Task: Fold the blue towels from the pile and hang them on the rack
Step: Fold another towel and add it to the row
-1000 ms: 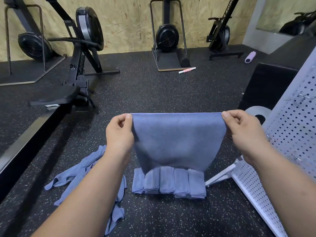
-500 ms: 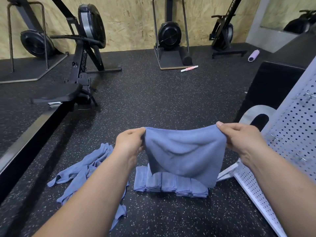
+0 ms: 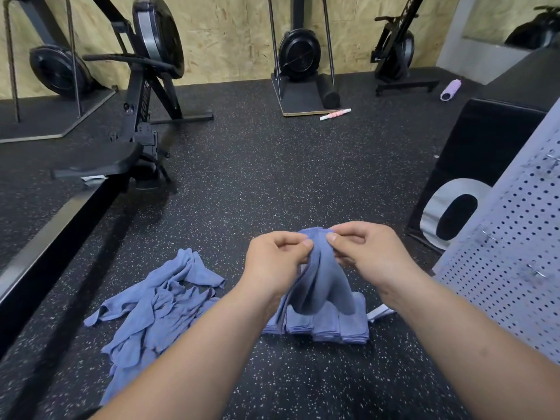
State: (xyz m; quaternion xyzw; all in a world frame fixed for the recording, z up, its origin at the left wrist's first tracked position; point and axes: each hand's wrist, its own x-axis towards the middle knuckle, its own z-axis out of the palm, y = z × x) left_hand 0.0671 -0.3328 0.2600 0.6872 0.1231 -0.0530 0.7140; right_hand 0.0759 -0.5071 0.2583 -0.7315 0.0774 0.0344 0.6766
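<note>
left hand (image 3: 274, 259) pinches blue towel (image 3: 321, 280) top | right hand (image 3: 368, 253) fingers clamped on it too | hands nearly touching | folded towels (image 3: 327, 327) beneath on floor

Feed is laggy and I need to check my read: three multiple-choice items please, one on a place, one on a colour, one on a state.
1. Where does the loose pile of towels lie from the folded row? A) left of it B) right of it C) on top of it
2. What colour is the ribbed roller at far right? A) green B) purple C) orange
3. How is the held towel? A) spread out flat B) balled up C) hanging doubled, top corners together
Answers: 1 A, the pile sits left of the row; 2 B, it is pale purple; 3 C, the left hand and right hand pinch its top corners side by side.
</note>
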